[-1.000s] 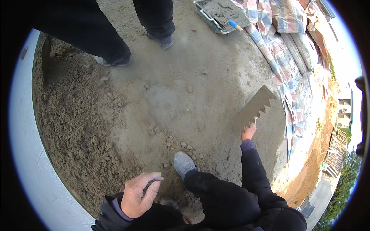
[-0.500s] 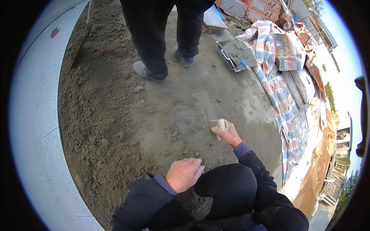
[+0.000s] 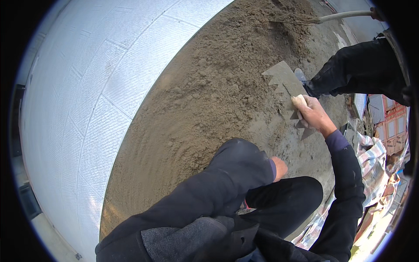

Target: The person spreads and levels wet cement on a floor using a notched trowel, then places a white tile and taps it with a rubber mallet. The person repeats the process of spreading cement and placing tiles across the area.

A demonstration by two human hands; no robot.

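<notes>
My right hand is closed around the pale handle of a notched trowel, a flat grey steel plate with large pointed teeth along its edge. The trowel is over the damp grey-brown mortar bed, close to a co-worker's shoe; whether it touches the mortar I cannot tell. My left hand is low in the middle, just above my bent knee, with its fingers hidden from sight. Loose, crumbly mortar lies beyond my hands, and a smoother swept patch shows to the left.
Pale patterned panels border the mortar on the left. At the upper right, a co-worker's dark-trousered legs stand near a shovel whose blade is in the mortar. Striped sheeting is heaped at the right, near stacked orange-red crates.
My view has swung left, bringing more of the pale panels in. The right hand has lifted the trowel, and its toothed plate now shows. The left hand has become mostly hidden.
</notes>
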